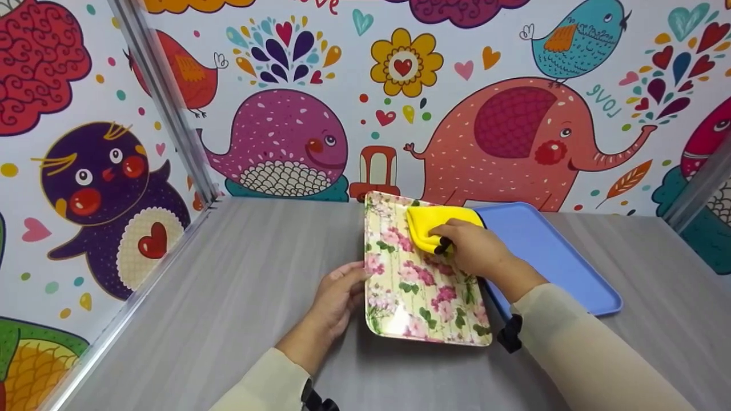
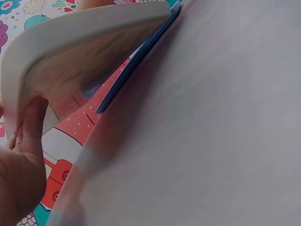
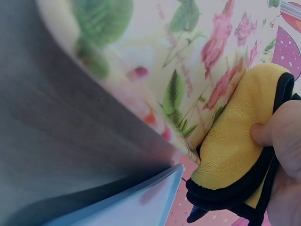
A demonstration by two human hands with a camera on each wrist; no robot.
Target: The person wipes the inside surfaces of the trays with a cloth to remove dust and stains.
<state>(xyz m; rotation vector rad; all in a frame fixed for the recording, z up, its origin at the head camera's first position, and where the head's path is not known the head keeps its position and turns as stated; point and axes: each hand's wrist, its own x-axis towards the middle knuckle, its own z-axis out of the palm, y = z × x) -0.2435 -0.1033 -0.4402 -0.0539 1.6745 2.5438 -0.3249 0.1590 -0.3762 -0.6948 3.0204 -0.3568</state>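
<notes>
A floral tray (image 1: 422, 291) with pink flowers and green leaves is held raised and tilted over the table. My left hand (image 1: 341, 294) grips its left edge, thumb on top; in the left wrist view, fingers (image 2: 35, 122) of that hand lie against the pale underside. My right hand (image 1: 477, 248) holds a folded yellow cloth (image 1: 425, 225) with black edging against the upper right part of the tray's face. In the right wrist view the thumb pinches the folded cloth (image 3: 240, 136), which bends over the tray's edge.
A blue tray (image 1: 542, 251) lies on the grey wood-grain table (image 1: 245, 297), right of the floral tray and partly behind it. Walls (image 1: 394, 120) printed with cartoon animals stand at the back and left, joined by a metal corner strip (image 1: 171, 97).
</notes>
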